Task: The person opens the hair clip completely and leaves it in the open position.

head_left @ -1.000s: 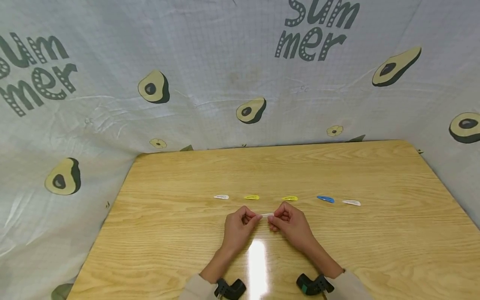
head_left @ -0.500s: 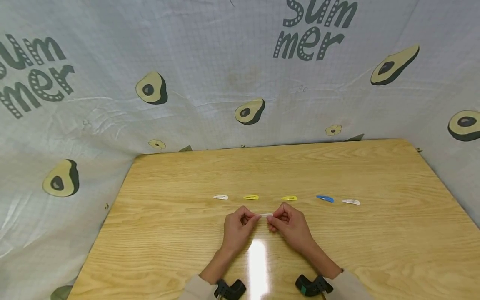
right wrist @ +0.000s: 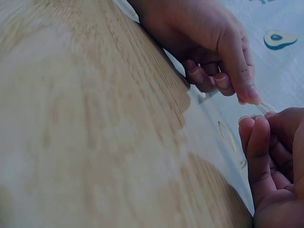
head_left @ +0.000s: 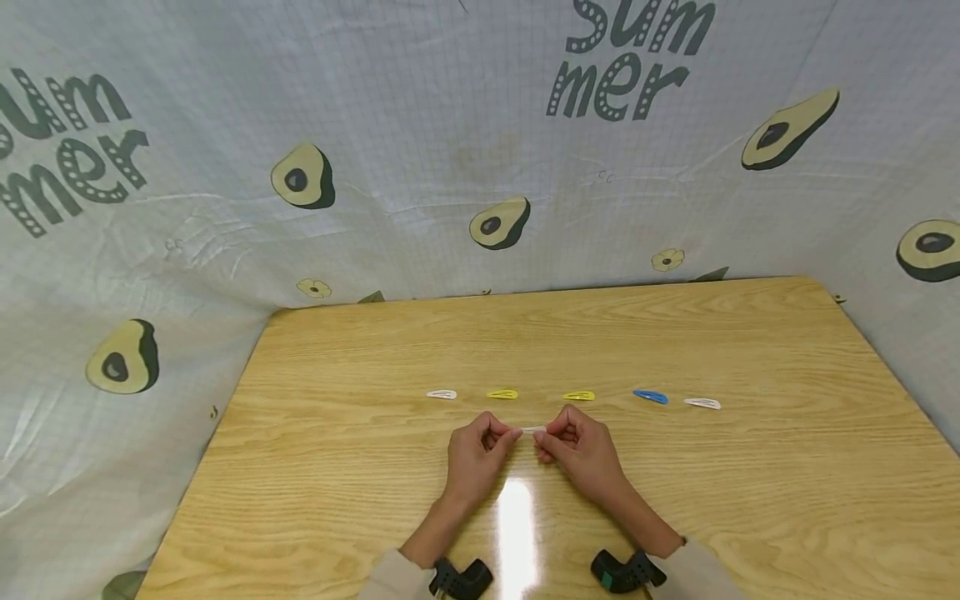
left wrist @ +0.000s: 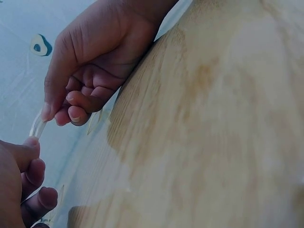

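Between the two hands is a white hair clip (head_left: 533, 430), held level above the table and pinched at both ends. My left hand (head_left: 474, 458) grips its left end between thumb and index finger. The right end sits in the thumb and fingertips of my right hand (head_left: 585, 454). In the left wrist view the hair clip (left wrist: 37, 126) looks slightly bent, with its ends hidden under the fingertips. Only a short piece of the hair clip (right wrist: 267, 107) shows in the right wrist view.
Beyond the hands, a row of hair clips lies on the wooden table (head_left: 337, 467): a white clip (head_left: 442, 394), a yellow clip (head_left: 502, 394), another yellow clip (head_left: 579, 396), a blue clip (head_left: 650, 397) and a white clip (head_left: 702, 403). A printed cloth (head_left: 405, 150) hangs behind.
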`<state>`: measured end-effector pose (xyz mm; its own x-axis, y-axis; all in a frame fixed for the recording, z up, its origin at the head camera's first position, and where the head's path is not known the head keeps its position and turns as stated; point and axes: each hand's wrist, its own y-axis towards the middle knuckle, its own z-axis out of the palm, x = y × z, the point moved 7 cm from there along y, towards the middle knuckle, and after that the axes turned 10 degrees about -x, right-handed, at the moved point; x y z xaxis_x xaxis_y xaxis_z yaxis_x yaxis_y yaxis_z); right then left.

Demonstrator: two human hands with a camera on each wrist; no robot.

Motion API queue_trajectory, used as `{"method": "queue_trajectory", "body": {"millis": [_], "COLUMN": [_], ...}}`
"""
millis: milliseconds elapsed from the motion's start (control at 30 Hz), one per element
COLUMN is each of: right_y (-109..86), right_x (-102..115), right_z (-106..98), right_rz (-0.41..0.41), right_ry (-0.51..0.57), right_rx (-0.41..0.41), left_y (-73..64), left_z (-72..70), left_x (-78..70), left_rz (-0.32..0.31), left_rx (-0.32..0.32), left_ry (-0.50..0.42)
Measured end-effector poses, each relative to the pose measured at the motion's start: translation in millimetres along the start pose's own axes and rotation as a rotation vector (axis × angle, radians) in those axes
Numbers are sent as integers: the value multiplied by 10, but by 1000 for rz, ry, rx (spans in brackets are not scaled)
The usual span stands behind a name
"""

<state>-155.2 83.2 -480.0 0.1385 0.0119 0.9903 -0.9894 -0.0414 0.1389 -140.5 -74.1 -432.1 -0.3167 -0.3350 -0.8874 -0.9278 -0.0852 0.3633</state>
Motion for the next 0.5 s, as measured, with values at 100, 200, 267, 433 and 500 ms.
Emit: {"method": "queue_trajectory", "body": {"millis": [100, 200, 267, 433, 500], "right_y": [-15, -34, -46, -51, -51], "right_x": [100, 212, 280, 307, 293], "right_z": [11, 27, 34, 40, 37], "right_rz": [7, 11, 5, 4, 4], "right_ry": [-15, -30, -40, -38, -30], "right_rx": [1, 3, 4, -3, -8], "left_y": [-4, -5, -5, -15, -21], "left_z": [-1, 3, 4, 60, 84], "left_x": [-11, -7, 0, 241, 347], "left_rz": [-1, -7, -6, -6, -8], "left_rx": [-2, 0, -3, -14, -19], "left_ry": [6, 12, 15, 18, 14]}}
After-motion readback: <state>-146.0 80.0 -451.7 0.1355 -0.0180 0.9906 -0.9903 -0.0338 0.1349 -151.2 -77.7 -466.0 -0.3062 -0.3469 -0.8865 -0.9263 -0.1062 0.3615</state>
